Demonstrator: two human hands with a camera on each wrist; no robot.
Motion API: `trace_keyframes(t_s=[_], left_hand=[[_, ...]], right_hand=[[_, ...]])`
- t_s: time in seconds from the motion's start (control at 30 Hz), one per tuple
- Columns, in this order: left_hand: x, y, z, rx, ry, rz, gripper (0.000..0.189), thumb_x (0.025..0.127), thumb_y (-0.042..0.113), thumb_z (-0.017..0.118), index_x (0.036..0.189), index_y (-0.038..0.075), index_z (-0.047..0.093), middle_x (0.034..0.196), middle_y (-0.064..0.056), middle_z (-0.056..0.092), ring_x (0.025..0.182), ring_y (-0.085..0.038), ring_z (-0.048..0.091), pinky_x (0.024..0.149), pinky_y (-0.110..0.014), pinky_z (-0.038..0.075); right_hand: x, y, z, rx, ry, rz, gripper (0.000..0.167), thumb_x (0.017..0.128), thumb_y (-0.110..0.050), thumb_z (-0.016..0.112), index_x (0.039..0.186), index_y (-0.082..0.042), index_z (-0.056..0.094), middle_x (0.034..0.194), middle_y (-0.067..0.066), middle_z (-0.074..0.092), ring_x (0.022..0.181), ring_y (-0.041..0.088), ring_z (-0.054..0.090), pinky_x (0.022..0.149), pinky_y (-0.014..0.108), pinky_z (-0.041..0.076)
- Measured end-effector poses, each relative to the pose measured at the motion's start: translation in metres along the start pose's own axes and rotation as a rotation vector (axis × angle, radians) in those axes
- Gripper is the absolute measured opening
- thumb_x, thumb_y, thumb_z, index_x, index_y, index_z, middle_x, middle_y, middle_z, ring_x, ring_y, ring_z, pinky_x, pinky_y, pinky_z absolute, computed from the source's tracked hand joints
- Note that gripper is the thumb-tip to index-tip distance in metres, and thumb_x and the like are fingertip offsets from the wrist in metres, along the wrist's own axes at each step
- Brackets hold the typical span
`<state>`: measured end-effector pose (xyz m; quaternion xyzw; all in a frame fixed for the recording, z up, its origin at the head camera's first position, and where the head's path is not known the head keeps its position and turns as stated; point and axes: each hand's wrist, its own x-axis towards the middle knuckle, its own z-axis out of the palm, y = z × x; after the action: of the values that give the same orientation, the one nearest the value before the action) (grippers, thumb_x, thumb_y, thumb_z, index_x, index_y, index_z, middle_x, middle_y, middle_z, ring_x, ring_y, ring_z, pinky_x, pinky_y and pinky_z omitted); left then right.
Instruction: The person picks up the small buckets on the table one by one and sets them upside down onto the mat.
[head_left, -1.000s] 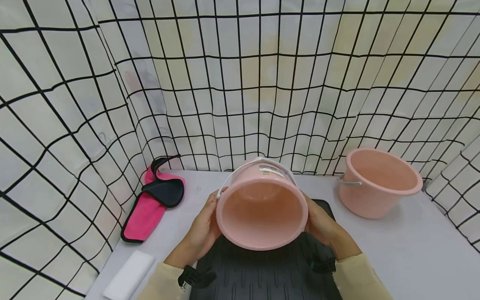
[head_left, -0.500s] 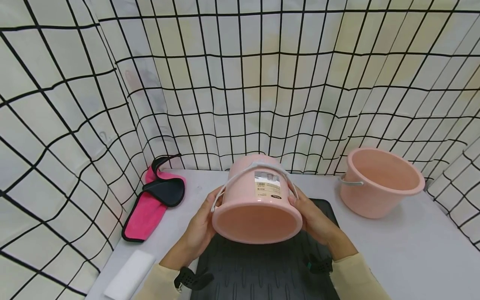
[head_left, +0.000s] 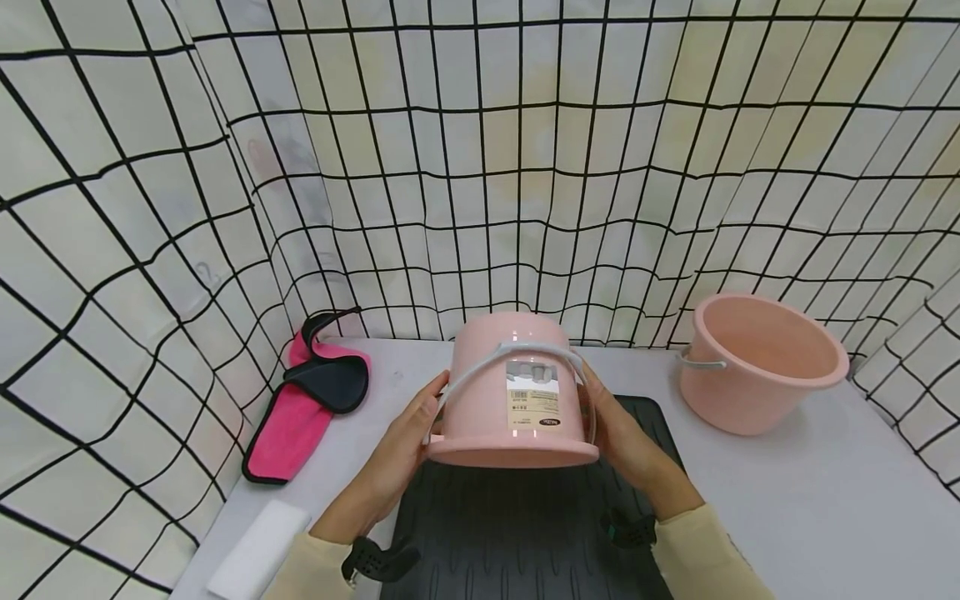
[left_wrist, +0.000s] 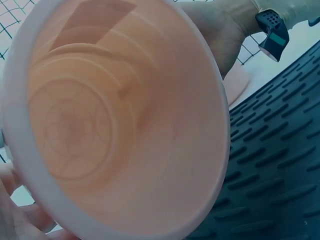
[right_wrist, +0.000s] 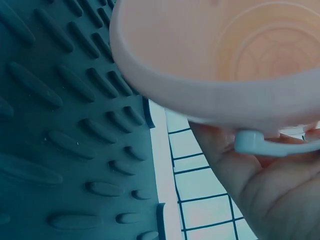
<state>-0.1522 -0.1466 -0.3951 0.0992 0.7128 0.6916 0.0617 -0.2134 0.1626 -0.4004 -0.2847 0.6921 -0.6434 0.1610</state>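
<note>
A pink bucket (head_left: 476, 408) is held bottom up above a dark ribbed mat (head_left: 525, 533), its mouth pointing down. My left hand (head_left: 397, 458) grips its left side near the rim. On the right side my right hand (head_left: 637, 450) grips it the same way. The pale handle (head_left: 536, 347) hangs across the front, above a printed label (head_left: 534, 400). Looking into the mouth, the left wrist view shows the bucket's bare inside (left_wrist: 165, 125). In the right wrist view a handle joint (right_wrist: 248, 142) sits beside my right palm (right_wrist: 280, 195). Most fingertips are hidden behind the bucket.
A second pink bucket (head_left: 750, 408) stands upright at the right on the white table (head_left: 817, 508). At the left lie a pink and black cloth item (head_left: 288, 442) and a white block (head_left: 258, 550). Black netting (head_left: 480, 175) closes off the back and sides.
The bucket has tipped from mouth toward me to mouth down, so its label and bottom came into view. Both hands kept their grip throughout. The other things stayed put.
</note>
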Motion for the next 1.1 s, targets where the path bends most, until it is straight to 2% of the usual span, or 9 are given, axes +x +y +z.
trace_keyframes(t_s=[0.1, 0.2, 0.33, 0.4, 0.57, 0.63, 0.83, 0.97, 1.1], left_hand=[[0.000, 0.002, -0.001, 0.004, 0.000, -0.004, 0.060, 0.113, 0.044, 0.032, 0.168, 0.021, 0.019, 0.171, -0.013, 0.019, 0.148, -0.043, 0.035, 0.119, -0.064, 0.027], [0.001, 0.002, -0.001, -0.010, -0.008, 0.004, 0.060, 0.113, 0.041, 0.033, 0.167, 0.021, 0.018, 0.170, -0.015, 0.021, 0.150, -0.043, 0.030, 0.119, -0.065, 0.026], [0.001, -0.001, -0.002, -0.011, -0.023, 0.033, 0.059, 0.113, 0.036, 0.034, 0.167, 0.021, 0.016, 0.168, -0.014, 0.026, 0.152, -0.041, 0.027, 0.120, -0.064, 0.023], [0.001, -0.003, -0.003, 0.001, -0.026, 0.053, 0.060, 0.112, 0.035, 0.036, 0.167, 0.021, 0.016, 0.167, -0.014, 0.028, 0.150, -0.039, 0.030, 0.119, -0.061, 0.026], [0.001, -0.011, -0.007, 0.063, -0.040, 0.141, 0.064, 0.110, 0.030, 0.046, 0.167, 0.019, 0.019, 0.168, -0.018, 0.027, 0.151, -0.043, 0.028, 0.115, -0.062, 0.035], [0.002, -0.015, -0.008, 0.084, -0.052, 0.189, 0.068, 0.108, 0.028, 0.050, 0.167, 0.017, 0.019, 0.169, -0.019, 0.025, 0.152, -0.045, 0.028, 0.114, -0.062, 0.037], [0.002, -0.026, -0.006, 0.162, -0.040, 0.290, 0.083, 0.102, 0.026, 0.065, 0.169, 0.022, 0.015, 0.171, -0.014, 0.023, 0.154, -0.045, 0.028, 0.118, -0.062, 0.031], [0.001, -0.031, -0.007, 0.222, -0.012, 0.307, 0.092, 0.098, 0.027, 0.071, 0.169, 0.024, 0.012, 0.171, -0.012, 0.023, 0.154, -0.044, 0.029, 0.117, -0.064, 0.029], [0.002, -0.034, -0.013, 0.266, -0.010, 0.297, 0.097, 0.097, 0.026, 0.074, 0.169, 0.029, 0.010, 0.171, -0.008, 0.026, 0.152, -0.040, 0.033, 0.115, -0.065, 0.033]], right_hand=[[0.001, -0.001, 0.002, 0.026, 0.017, -0.003, 0.061, 0.113, -0.051, 0.008, 0.168, -0.031, -0.007, 0.170, 0.021, 0.014, 0.148, 0.050, 0.026, 0.111, 0.073, 0.033], [0.003, -0.001, 0.005, 0.042, 0.038, 0.009, 0.062, 0.113, -0.053, 0.009, 0.169, -0.031, -0.005, 0.172, 0.017, 0.010, 0.149, 0.048, 0.024, 0.113, 0.071, 0.032], [0.006, -0.003, 0.008, 0.021, 0.084, 0.044, 0.062, 0.112, -0.056, 0.013, 0.169, -0.035, -0.001, 0.166, 0.018, 0.023, 0.140, 0.046, 0.037, 0.108, 0.062, 0.041], [0.008, -0.003, 0.009, -0.001, 0.096, 0.053, 0.061, 0.112, -0.056, 0.013, 0.168, -0.036, 0.000, 0.161, 0.020, 0.031, 0.135, 0.045, 0.043, 0.106, 0.059, 0.042], [0.009, -0.002, 0.008, -0.008, 0.077, 0.045, 0.063, 0.112, -0.055, 0.011, 0.169, -0.031, -0.002, 0.167, 0.017, 0.021, 0.147, 0.042, 0.026, 0.115, 0.074, 0.024], [0.009, -0.001, 0.008, -0.003, 0.061, 0.034, 0.063, 0.112, -0.054, 0.010, 0.169, -0.030, -0.002, 0.170, 0.014, 0.014, 0.152, 0.039, 0.016, 0.117, 0.076, 0.015], [0.014, 0.001, 0.010, -0.116, 0.021, -0.021, 0.056, 0.113, -0.049, 0.011, 0.166, -0.039, 0.002, 0.162, 0.015, 0.026, 0.143, 0.042, 0.029, 0.109, 0.074, 0.030], [0.018, 0.004, 0.015, -0.152, 0.021, -0.086, 0.057, 0.113, -0.043, 0.018, 0.167, -0.039, -0.001, 0.171, 0.008, 0.011, 0.151, 0.041, 0.019, 0.112, 0.081, 0.019], [0.024, 0.008, 0.021, -0.141, 0.024, -0.167, 0.060, 0.115, -0.037, 0.027, 0.167, -0.039, -0.003, 0.174, 0.001, 0.005, 0.153, 0.034, 0.013, 0.117, 0.076, 0.013]])
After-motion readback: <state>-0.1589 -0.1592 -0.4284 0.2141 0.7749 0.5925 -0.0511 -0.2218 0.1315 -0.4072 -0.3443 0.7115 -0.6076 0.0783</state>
